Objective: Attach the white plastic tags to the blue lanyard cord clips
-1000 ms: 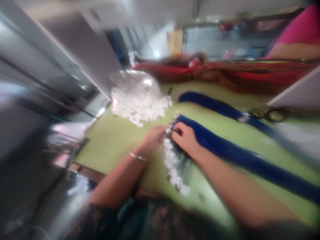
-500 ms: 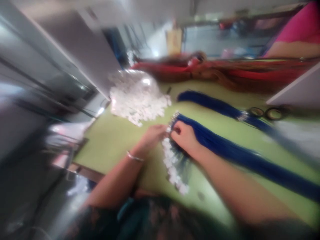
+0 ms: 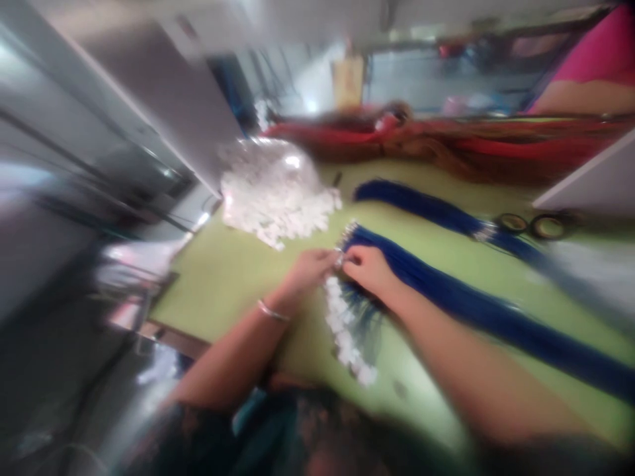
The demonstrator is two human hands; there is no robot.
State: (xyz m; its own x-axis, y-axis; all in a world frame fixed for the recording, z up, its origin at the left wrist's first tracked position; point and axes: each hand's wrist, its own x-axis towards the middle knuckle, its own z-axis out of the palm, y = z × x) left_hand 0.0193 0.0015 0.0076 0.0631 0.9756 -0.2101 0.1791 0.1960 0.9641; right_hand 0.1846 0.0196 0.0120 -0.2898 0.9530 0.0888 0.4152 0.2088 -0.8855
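Note:
My left hand (image 3: 316,268), with a bangle on its wrist, is closed in a pinch on a small white connector (image 3: 338,258). Facing it, my right hand (image 3: 368,268) pinches a blue wire at that same connector; the wire itself is mostly hidden by the fingers. A thick bundle of blue wires (image 3: 461,311) runs from beside my right hand to the lower right, its tips fanned at the upper left end. Below my hands, a curved row of white connectors (image 3: 343,334) on wire ends lies on the green table (image 3: 208,281). The picture is blurred.
A clear plastic bag (image 3: 292,158) spills a heap of white connectors (image 3: 292,215) at the table's left. Farther back lie a second blue wire bundle (image 3: 417,203), black tape rolls (image 3: 547,226) and red and brown wires (image 3: 446,142). A person's pink sleeve (image 3: 602,56) shows upper right.
My right hand has shifted slightly, and the fingers of both hands now meet at the small connector. The wire bundles and the connector heap lie as before.

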